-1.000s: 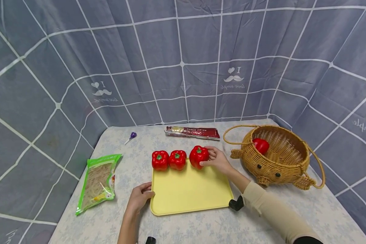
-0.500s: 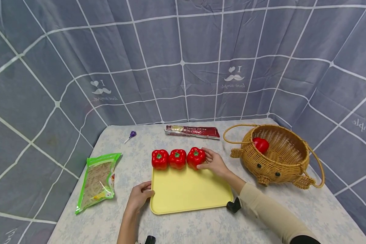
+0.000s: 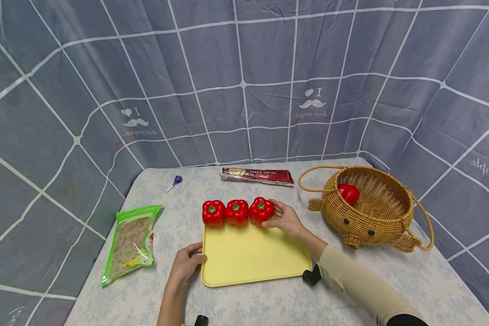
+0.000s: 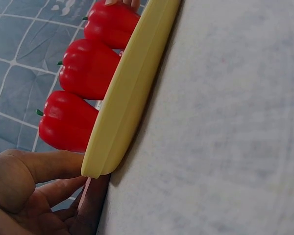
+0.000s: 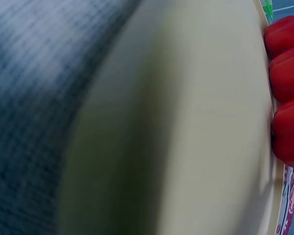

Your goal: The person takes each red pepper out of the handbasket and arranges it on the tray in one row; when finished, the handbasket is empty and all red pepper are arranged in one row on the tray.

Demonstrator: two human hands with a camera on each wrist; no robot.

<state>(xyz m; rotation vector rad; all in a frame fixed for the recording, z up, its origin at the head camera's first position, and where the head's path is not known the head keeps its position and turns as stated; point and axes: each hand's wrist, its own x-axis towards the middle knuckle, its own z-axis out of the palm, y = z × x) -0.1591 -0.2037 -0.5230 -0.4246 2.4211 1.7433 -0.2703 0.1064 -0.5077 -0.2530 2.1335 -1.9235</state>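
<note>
Three red bell peppers stand side by side along the far edge of a yellow tray (image 3: 254, 258). My right hand (image 3: 286, 219) holds the right-hand bell pepper (image 3: 261, 210), thumb at its near side and fingers behind. This pepper touches or nearly touches the middle bell pepper (image 3: 236, 213); the left bell pepper (image 3: 213, 213) stands at the row's end. My left hand (image 3: 186, 262) grips the tray's left edge. In the left wrist view its thumb lies against the tray rim (image 4: 132, 88), with fingers beneath. The right wrist view is mostly blurred tray and cloth.
At the right stands a wicker basket (image 3: 375, 226) with looped handles and a red object (image 3: 348, 194) inside. Behind the tray lies a long dark red packet (image 3: 257, 176). A purple lollipop (image 3: 177, 180) is at the back left, a green-edged bag (image 3: 131, 242) at the left.
My right hand has moved slightly left with its bell pepper, closing the gap to the middle one. Over the last half second hardly anything has moved. The left hand stays on the tray.
</note>
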